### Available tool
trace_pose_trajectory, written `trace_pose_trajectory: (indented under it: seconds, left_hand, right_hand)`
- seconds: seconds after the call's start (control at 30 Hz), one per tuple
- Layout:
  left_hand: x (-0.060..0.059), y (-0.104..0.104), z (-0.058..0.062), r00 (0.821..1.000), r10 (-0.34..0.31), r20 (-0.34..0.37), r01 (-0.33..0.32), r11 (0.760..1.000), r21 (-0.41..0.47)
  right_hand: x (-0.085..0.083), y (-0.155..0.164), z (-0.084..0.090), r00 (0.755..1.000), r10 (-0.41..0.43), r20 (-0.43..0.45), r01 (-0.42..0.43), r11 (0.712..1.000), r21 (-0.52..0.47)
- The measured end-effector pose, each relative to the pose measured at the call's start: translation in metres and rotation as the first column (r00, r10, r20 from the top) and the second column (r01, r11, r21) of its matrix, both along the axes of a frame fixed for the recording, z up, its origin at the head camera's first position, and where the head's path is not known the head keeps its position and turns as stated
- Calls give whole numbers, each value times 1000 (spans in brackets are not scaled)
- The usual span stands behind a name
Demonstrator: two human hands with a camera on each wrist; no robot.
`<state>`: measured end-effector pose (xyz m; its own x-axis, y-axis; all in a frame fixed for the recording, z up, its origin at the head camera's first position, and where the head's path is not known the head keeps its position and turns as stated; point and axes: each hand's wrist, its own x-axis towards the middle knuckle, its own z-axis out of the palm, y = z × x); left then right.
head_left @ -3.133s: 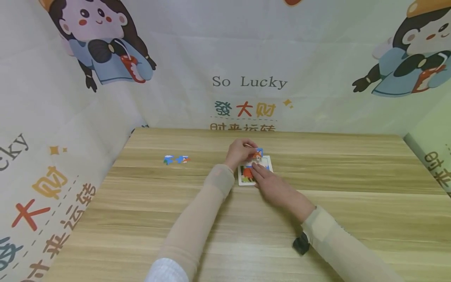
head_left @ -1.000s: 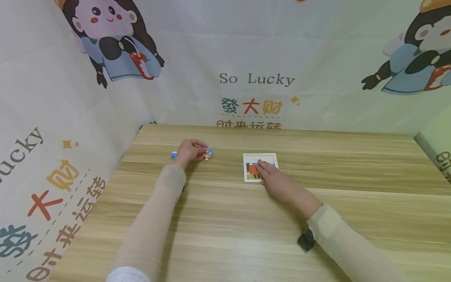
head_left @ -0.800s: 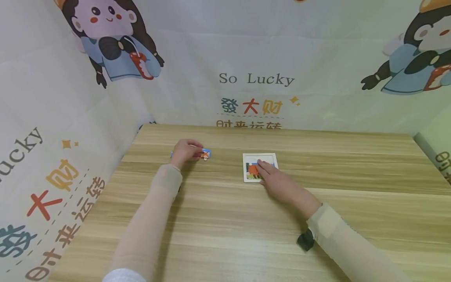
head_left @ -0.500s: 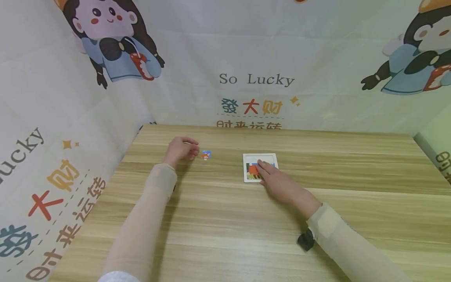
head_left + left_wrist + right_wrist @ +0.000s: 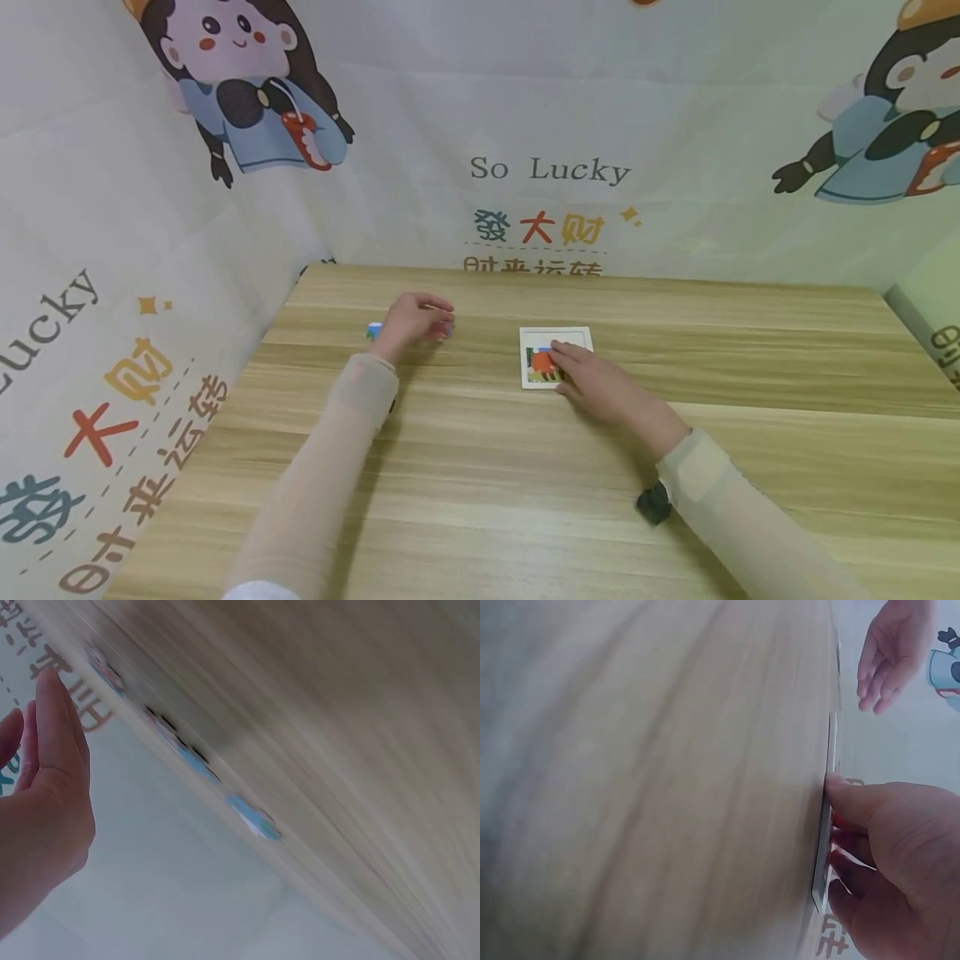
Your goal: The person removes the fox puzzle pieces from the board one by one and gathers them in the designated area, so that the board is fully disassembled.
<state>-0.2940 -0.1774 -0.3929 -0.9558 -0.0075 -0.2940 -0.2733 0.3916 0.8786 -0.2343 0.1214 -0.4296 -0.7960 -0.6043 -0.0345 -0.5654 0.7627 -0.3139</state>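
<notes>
The right hand (image 5: 592,385) is resting on the puzzle board (image 5: 556,357) near the middle of the table (image 5: 525,483), its straight fingers pressing the picture and grasping nothing; the left hand (image 5: 411,319) is hovering well to the left of the board, over loose puzzle pieces (image 5: 374,330) lying on the wood, with a bit of blue peeking out at each side; in the left wrist view its fingers (image 5: 56,720) are showing straight and relaxed, gripping nothing.
</notes>
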Motion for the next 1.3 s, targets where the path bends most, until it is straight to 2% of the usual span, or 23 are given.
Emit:
trace_pose_trajectory:
  seconds: [0.23,0.47,0.67,0.77,0.87,0.97,1.1,1.17,1.3]
  left_hand:
    - [0,31,-7,997,-82,0,82,996,23]
    - [1,62,-13,983,-184,9,183,982,54]
    - [4,80,-14,960,-280,-19,280,960,-1]
    - [5,85,-15,952,-306,-31,305,952,-35]
    - [5,86,-17,943,-329,-47,322,941,-106]
    - [4,84,-21,922,-380,-73,359,910,-208]
    - [6,82,-24,874,-476,-97,430,851,-302]
    - [6,83,-24,855,-509,-102,455,830,-323]
    - [6,87,-26,832,-540,-128,461,801,-383]
  right_hand:
    - [5,3,-2,999,14,-38,-15,999,-30]
    - [6,8,-4,999,-36,17,37,997,-72]
    - [5,12,-7,999,-36,7,37,998,-43]
    - [4,12,-6,999,-36,11,37,999,-36]
    - [4,11,-5,999,-37,11,37,999,-26]
    - [3,10,-5,999,-37,16,38,999,-17]
    - [3,10,-7,999,-33,18,33,999,-15]
    - [3,9,-7,999,-32,16,32,999,-17]
    - [3,9,-8,1000,-25,2,25,999,-21]
